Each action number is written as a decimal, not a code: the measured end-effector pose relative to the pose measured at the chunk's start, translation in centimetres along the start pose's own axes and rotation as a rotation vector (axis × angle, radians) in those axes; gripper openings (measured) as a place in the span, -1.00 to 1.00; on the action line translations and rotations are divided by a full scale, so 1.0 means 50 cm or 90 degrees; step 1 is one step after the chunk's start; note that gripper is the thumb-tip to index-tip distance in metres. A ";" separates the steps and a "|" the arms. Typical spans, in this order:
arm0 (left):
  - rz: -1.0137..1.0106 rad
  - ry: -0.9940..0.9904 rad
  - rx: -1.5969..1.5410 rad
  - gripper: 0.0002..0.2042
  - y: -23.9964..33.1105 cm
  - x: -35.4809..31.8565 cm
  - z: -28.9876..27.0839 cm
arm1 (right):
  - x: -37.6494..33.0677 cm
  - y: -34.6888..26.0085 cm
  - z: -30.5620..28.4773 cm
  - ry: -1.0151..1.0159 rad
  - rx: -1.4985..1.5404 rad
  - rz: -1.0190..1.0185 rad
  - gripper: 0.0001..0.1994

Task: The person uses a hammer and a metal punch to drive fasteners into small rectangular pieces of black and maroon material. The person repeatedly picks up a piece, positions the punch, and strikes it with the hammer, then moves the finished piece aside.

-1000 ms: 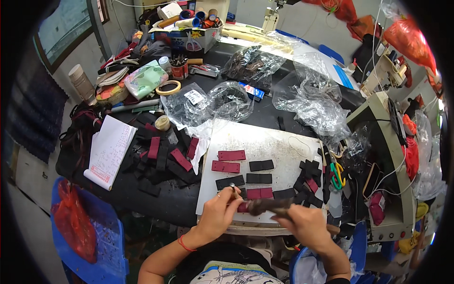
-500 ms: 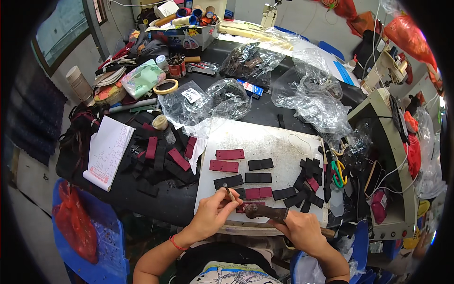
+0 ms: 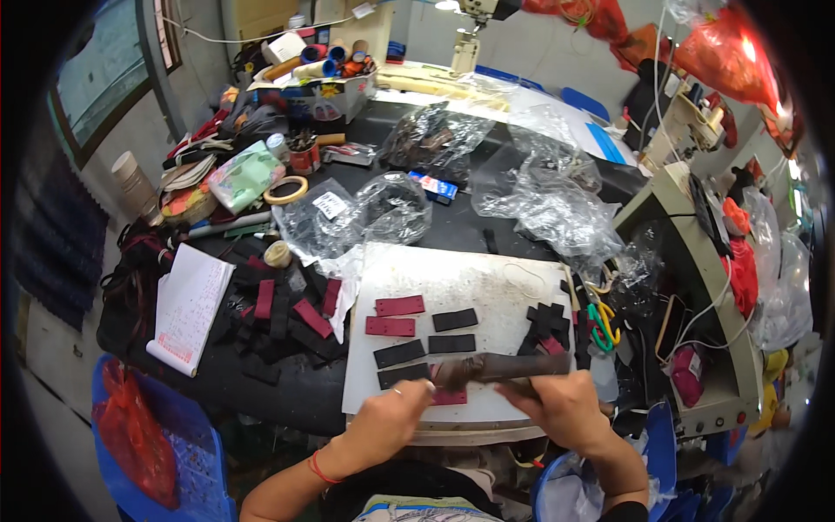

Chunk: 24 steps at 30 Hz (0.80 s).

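My left hand [image 3: 389, 424], with a red cord at its wrist, is closed around a thin rod-like hand punch that mostly hides behind the fingers. My right hand [image 3: 564, 409] grips a dark brown wooden mallet [image 3: 500, 366], slightly blurred, its head beside the left fingers and over the white board [image 3: 487, 287]. Below the mallet head, a maroon strip [image 3: 450, 397] lies partly covered. More maroon strips [image 3: 390, 326] and black strips [image 3: 455, 319] are laid in rows. A heap of black strips [image 3: 544, 326] sits at the board's right.
Loose black and maroon strips pile left of the board, near a notepad [image 3: 193, 300]. Clear plastic bags [image 3: 557, 204] spread behind it. Green and yellow scissors [image 3: 600, 326] lie right, before a grey machine [image 3: 696, 252]. Blue chairs [image 3: 187, 444] stand at the front.
The mallet has swung to lie level over the strips, its head beside my left hand. The rod in my left hand is now mostly hidden. The whole view has shifted slightly.
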<state>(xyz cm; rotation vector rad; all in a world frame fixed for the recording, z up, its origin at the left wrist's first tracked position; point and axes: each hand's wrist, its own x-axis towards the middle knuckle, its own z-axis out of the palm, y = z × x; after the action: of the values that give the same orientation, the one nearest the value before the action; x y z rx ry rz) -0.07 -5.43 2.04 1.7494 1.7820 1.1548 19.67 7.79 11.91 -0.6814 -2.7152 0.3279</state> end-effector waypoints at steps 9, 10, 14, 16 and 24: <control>-0.162 0.103 -0.449 -0.81 0.027 0.111 0.079 | -0.093 0.085 0.004 0.077 -0.014 0.168 -0.76; -0.188 0.058 -0.444 -0.80 0.019 0.119 0.093 | -0.107 0.093 0.007 0.079 -0.010 0.177 -0.76; -0.222 0.069 -0.387 -0.81 0.004 0.129 0.110 | -0.125 0.111 0.018 0.112 0.061 0.214 -0.77; -0.229 0.084 -0.404 -0.82 -0.002 0.127 0.117 | -0.124 0.119 0.018 0.100 0.070 0.220 -0.77; -0.124 0.058 -0.206 -0.86 0.014 0.119 0.110 | -0.094 0.107 -0.012 0.154 0.150 0.219 -0.74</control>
<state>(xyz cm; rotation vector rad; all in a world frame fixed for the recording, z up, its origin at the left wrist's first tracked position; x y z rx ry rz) 3.65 1.69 0.95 1.3277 1.6612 1.3673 26.02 10.17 9.69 -1.0433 -2.2807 0.5933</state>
